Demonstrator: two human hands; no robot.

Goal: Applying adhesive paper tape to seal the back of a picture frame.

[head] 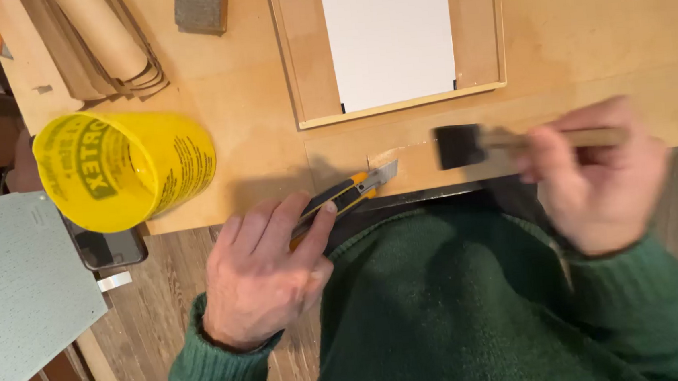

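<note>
Gripping the knife (pixel 345 197) in closed fingers, the left hand (pixel 265 273) lays its blade rightward along the table (pixel 585 42) edge, while the right hand (pixel 600 174) pinches the brush (pixel 504 143), head pointing left, just beside.

Plywood bench (pixel 584 26): yellow cup (pixel 123 167), wooden frame (pixel 392 45), paper roll (pixel 105 31).
</note>
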